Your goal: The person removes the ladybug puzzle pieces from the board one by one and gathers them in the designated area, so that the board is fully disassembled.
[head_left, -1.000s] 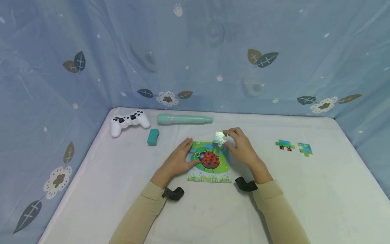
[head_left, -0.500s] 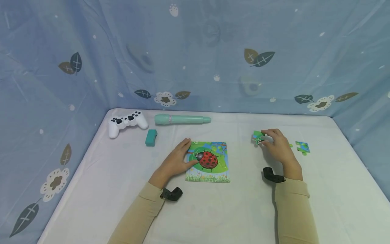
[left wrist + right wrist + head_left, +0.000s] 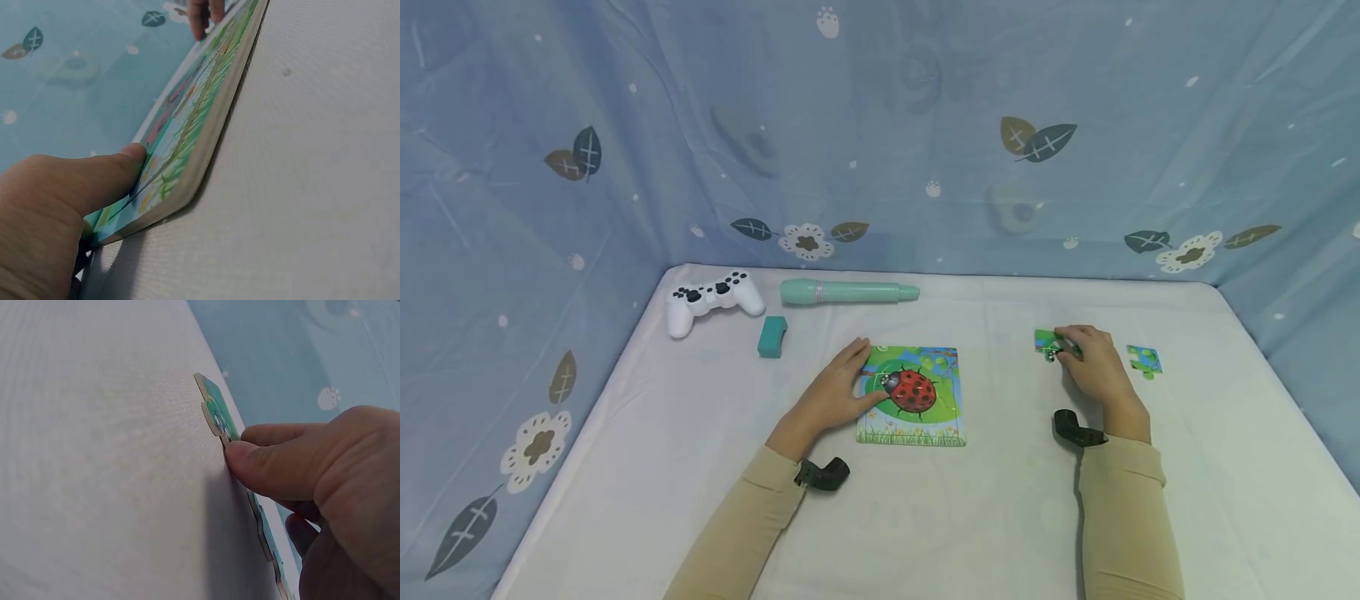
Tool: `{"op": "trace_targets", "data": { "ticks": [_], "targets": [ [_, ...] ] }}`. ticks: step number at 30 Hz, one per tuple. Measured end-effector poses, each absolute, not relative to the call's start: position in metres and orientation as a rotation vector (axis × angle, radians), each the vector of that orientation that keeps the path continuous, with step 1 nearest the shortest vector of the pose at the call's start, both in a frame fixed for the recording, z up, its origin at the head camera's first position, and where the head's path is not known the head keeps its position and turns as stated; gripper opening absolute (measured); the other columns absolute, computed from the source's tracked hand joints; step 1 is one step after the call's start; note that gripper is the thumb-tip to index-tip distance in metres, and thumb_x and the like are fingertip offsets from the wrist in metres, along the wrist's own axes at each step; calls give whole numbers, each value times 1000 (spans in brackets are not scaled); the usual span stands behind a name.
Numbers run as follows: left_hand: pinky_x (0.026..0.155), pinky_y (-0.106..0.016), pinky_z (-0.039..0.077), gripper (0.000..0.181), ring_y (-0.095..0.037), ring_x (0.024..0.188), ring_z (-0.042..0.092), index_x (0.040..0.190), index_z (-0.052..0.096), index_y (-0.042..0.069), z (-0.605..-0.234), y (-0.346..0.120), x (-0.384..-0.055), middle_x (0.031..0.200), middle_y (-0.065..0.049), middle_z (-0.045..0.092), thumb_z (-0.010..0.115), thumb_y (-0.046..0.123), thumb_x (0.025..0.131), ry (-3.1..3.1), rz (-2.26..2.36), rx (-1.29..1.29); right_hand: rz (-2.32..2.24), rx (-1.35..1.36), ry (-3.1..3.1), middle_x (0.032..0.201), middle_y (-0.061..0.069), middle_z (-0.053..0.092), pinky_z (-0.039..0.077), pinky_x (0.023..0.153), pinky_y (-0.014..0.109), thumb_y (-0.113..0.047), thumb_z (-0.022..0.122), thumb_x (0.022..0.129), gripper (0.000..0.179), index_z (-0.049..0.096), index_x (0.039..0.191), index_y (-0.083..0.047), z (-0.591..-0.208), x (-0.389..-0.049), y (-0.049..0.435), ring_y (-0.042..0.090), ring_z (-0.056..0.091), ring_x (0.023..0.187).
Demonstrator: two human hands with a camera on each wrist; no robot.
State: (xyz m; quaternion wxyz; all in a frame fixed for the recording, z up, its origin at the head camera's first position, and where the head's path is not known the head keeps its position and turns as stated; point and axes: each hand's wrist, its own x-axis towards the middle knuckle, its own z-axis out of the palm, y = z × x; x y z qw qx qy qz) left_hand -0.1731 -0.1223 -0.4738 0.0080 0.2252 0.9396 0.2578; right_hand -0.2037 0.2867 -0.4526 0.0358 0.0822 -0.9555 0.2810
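A square ladybug jigsaw board [image 3: 925, 425] lies on the white table in front of me. My left hand [image 3: 827, 396] rests at its left side, fingers along the edge and thumb [image 3: 106, 178] on the printed surface. To the right, my right hand [image 3: 1097, 367] pinches a green and blue puzzle piece [image 3: 1045, 340] between thumb and fingers, low over the cloth. The right wrist view shows that piece [image 3: 215, 406] tilted at the fingertips. Another puzzle piece [image 3: 1145, 360] lies right of the hand; a further piece [image 3: 265, 531] shows below the hand in the right wrist view.
At the back left are a white game controller [image 3: 715, 302], a teal block [image 3: 772, 337] and a mint-green microphone [image 3: 850, 292]. A blue patterned curtain [image 3: 880, 150] hangs behind the white-covered table [image 3: 985, 517].
My right hand has moved right from the board's upper right corner with the puzzle piece, then lowered it near the other pieces. The left hand stays on the board. The head view has shifted slightly.
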Motion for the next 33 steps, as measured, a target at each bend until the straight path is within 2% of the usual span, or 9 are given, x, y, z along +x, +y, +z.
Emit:
{"op": "trace_targets", "data": {
  "ticks": [6, 11, 19, 27, 33],
  "targets": [
    [117, -41, 26, 86, -27, 145, 21, 147, 29, -2, -475, -123, -175, 155, -13, 26, 64, 48, 86, 2949, 794, 720, 909, 234, -2937, 137, 33, 40, 27, 105, 66, -2, 56, 91, 43, 48, 132, 7, -449, -203, 285, 53, 31, 128],
    [117, -41, 27, 85, -26, 144, 23, 146, 32, -2, -476, -124, -175, 155, -12, 29, 67, 46, 84, 2975, 854, 760, 1054, 229, -2931, 143, 29, 36, 28, 105, 66, -13, 55, 95, 46, 44, 138, 2, -440, -201, 276, 51, 29, 133],
    [116, -40, 29, 77, -24, 143, 28, 144, 39, 4, -477, -122, -172, 153, -8, 33, 68, 44, 85, 2929, 980, 804, 1124, 515, -2897, 137, 24, 47, 39, 100, 60, -20, 57, 96, 45, 48, 135, 1, -431, -192, 234, 44, 44, 124],
    [115, -43, 32, 67, -27, 140, 33, 142, 44, 4, -472, -113, -166, 151, -8, 36, 65, 39, 88, 2895, 953, 886, 1060, 757, -2956, 133, 21, 52, 41, 102, 56, -17, 64, 91, 47, 51, 131, 2, -436, -168, 187, 39, 47, 125],
    [113, -44, 35, 63, -29, 139, 35, 141, 44, 2, -466, -100, -155, 150, -10, 38, 63, 35, 91, 2794, 949, 1011, 1139, 861, -2904, 134, 19, 52, 38, 107, 54, -16, 70, 86, 55, 49, 132, 2, -446, -154, 171, 38, 45, 129]
  ]
}}
